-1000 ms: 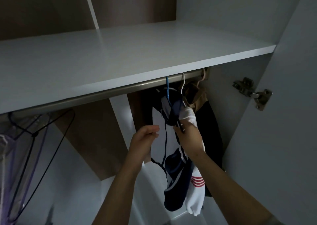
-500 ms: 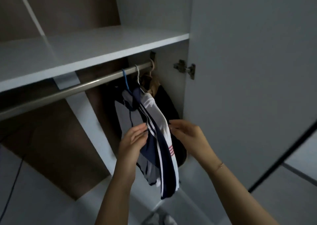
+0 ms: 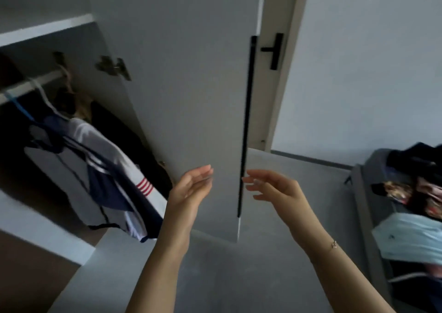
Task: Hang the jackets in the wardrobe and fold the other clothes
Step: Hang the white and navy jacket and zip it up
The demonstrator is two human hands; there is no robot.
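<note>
A white and navy jacket [image 3: 105, 176] with red stripes hangs on the wardrobe rail [image 3: 31, 85] at the left, on a blue hanger beside a white one. A dark garment [image 3: 124, 131] hangs behind it. My left hand [image 3: 193, 188] floats in front of the open wardrobe door [image 3: 191, 85], fingers relaxed and holding nothing. My right hand [image 3: 272, 188] hovers to the right of the door's edge, fingers loosely spread and empty. A pile of clothes [image 3: 416, 193] lies at the far right, with a light blue garment [image 3: 411, 238] on the near side.
The open door stands upright between the wardrobe interior and the room; its black edge strip [image 3: 246, 126] runs down just left of my right hand. A closed door with a black handle [image 3: 275, 49] is behind. Grey floor [image 3: 227, 277] lies below. A white shelf [image 3: 43, 29] tops the rail.
Both hands have let go of the hanging jacket and drawn back to the right. The view has swung right, away from the rail toward the door and the clothes pile.
</note>
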